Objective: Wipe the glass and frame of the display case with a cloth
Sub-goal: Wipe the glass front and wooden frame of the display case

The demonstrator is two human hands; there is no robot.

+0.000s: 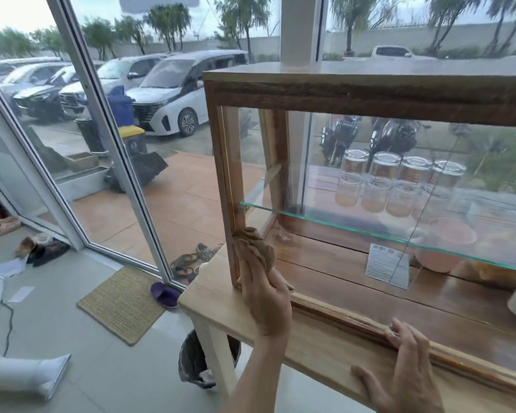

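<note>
Currently left hand (265,296) fingers press cloth (255,244) on frame (227,186) corner; right hand (406,371) flat, empty. Advise firm strokes along the upright.

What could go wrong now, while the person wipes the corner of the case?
1. The left hand presses the cloth on the front glass near the frame's left post; a hard push might stress the pane.
2. The glasses stand stacked on the glass shelf; shaking the case could topple them.
3. The right hand rests on the bottom rail, so its fingers may leave new marks.
</note>
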